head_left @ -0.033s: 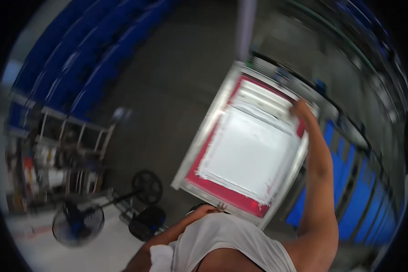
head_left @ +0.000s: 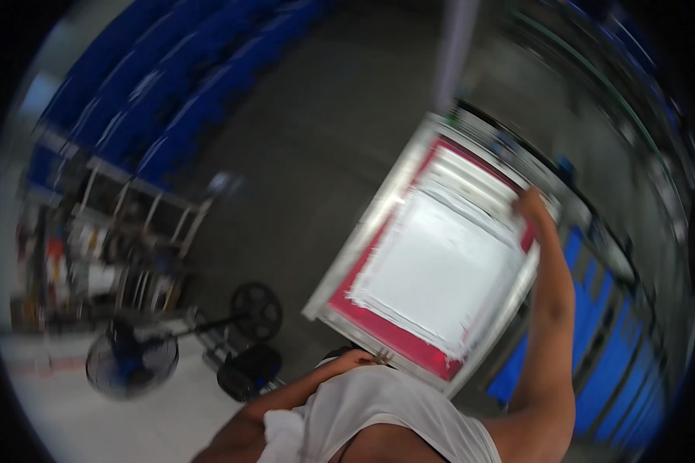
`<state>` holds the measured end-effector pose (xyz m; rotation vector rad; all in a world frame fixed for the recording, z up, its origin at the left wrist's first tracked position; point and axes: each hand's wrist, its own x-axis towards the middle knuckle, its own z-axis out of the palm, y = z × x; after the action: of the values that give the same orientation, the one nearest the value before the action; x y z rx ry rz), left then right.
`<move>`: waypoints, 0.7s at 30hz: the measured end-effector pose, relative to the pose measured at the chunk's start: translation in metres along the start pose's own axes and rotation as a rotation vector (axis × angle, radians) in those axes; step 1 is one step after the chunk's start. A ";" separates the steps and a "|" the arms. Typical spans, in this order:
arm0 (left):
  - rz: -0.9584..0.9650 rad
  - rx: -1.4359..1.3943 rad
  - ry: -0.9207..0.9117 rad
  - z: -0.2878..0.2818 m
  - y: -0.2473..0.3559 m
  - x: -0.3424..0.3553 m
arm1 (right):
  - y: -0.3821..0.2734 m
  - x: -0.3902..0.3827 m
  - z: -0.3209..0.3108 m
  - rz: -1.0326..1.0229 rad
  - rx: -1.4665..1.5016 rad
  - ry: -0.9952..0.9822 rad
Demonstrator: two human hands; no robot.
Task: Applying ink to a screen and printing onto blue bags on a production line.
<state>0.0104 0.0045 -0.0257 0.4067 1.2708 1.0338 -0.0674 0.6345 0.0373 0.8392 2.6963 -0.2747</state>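
Observation:
A screen-printing frame [head_left: 367, 220] with pale metal sides lies tilted in front of me. Its mesh has a dark pink border [head_left: 374, 320], and a broad layer of white ink [head_left: 440, 266] covers the middle. Across the far end inside the frame lies a silvery squeegee [head_left: 471, 176]. At the squeegee's right end is my right hand [head_left: 530, 204], its fingers bent and somewhat blurred. Close to my body, my left hand [head_left: 357, 360] has its fingers curled at the frame's near edge, beside a small metal fitting [head_left: 383, 356].
Pedestal fan [head_left: 131, 359] and black wheel [head_left: 256, 312] stand at lower left. A cluttered rack [head_left: 116, 255] is behind them, with blue rows [head_left: 185, 77] beyond. Blue panels [head_left: 602, 332] run along the right. A pale post [head_left: 455, 54] rises past the frame's far end.
The whole view has shifted, so the frame and my right hand appear slightly farther right and lower. Both hands keep their places on the frame and squeegee.

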 end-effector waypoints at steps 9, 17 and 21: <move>0.120 0.415 0.079 -0.069 -0.021 -0.019 | -0.010 -0.006 0.000 -0.070 0.013 0.324; -0.369 0.755 0.526 -0.303 -0.096 -0.101 | -0.099 -0.064 -0.039 -0.165 0.526 0.478; -0.403 0.754 0.632 -0.413 -0.090 -0.149 | -0.254 -0.140 -0.081 -0.118 0.489 0.487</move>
<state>-0.3227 -0.2762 -0.1315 0.3698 2.2101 0.2965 -0.1231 0.3781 0.1844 0.9775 3.1947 -0.8886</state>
